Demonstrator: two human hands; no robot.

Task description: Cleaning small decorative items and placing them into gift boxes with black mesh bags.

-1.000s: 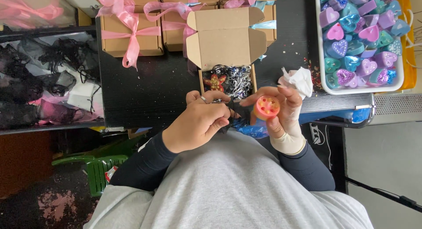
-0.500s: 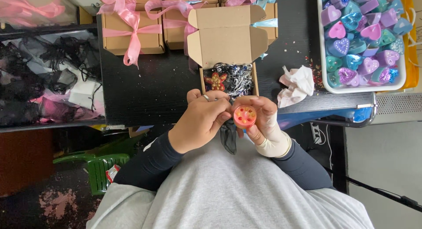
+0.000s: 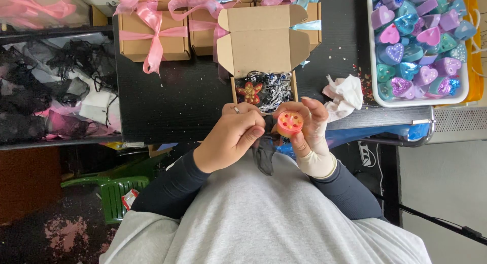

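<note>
Head view, centre of frame: the right hand (image 3: pixel 309 129) pinches a small round orange candle (image 3: pixel 290 123) between thumb and fingers. The left hand (image 3: pixel 233 137), fingers curled closed, grips dark mesh fabric (image 3: pixel 264 155) just left of the candle. Directly above, an open cardboard box (image 3: pixel 264 46) holds a flower-shaped piece (image 3: pixel 250 92). Upper right: white tray (image 3: pixel 373 81) of heart shapes.

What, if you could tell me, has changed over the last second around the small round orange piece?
The right hand carried the round orange piece leftward, closer to the left hand, and kept hold of it. The open cardboard box, white tissue and tray of hearts stayed put.
</note>
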